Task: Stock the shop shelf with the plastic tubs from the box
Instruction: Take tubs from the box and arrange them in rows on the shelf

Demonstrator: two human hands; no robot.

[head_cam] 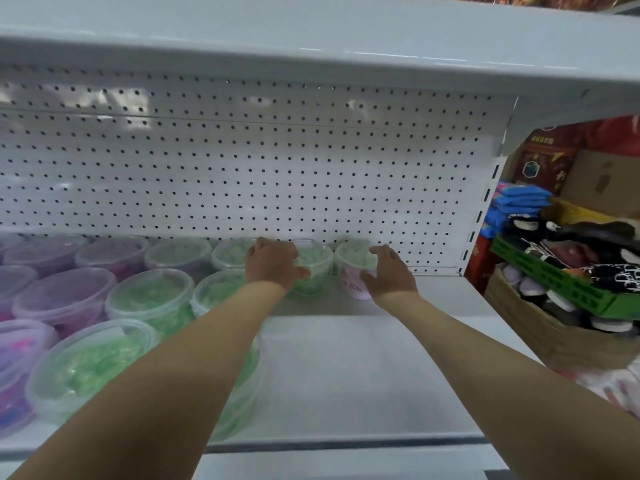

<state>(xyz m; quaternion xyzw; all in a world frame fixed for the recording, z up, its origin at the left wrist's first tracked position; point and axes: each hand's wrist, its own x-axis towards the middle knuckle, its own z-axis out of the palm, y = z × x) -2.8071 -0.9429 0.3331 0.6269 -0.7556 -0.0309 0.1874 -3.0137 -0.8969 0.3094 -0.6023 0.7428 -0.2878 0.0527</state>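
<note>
Clear glossy plastic tubs (149,299); matt perforated metal back panel (242,174).

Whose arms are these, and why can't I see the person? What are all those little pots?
The camera sits on the person's head and looks down, so you see only their arms. They are filling a white shop shelf. On it stand rows of clear plastic tubs, purple ones at the left and green ones beside them. The left hand touches a green tub at the back. The right hand touches the last tub in that row. Past the shelf's right end is a cardboard box of other goods.
</note>
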